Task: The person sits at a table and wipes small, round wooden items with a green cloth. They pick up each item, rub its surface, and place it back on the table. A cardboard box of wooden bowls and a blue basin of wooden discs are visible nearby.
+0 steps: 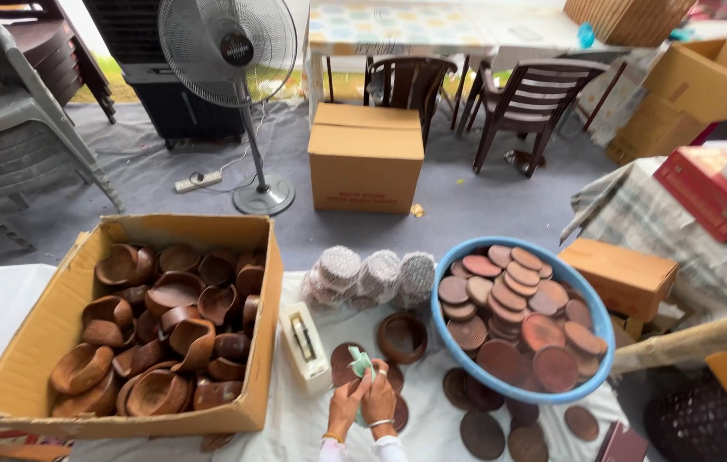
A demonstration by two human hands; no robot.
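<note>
My left hand (345,405) and my right hand (380,398) are close together at the bottom middle, both gripping a small pale green cloth (360,363). The cloth presses on a round dark wooden disc (343,363) that lies on the white-covered table. A small wooden bowl (402,337) sits just beyond the hands. Several more dark discs (481,434) lie loose to the right of my hands. Each wrist wears a bangle.
A cardboard box (17,376) full of carved wooden bowls stands at left. A blue basin (596,312) holds several reddish discs. A white tape dispenser (303,345), wrapped stacks (377,275), a pedestal fan (228,51), a closed carton (365,157) and brown chairs (531,103) lie beyond.
</note>
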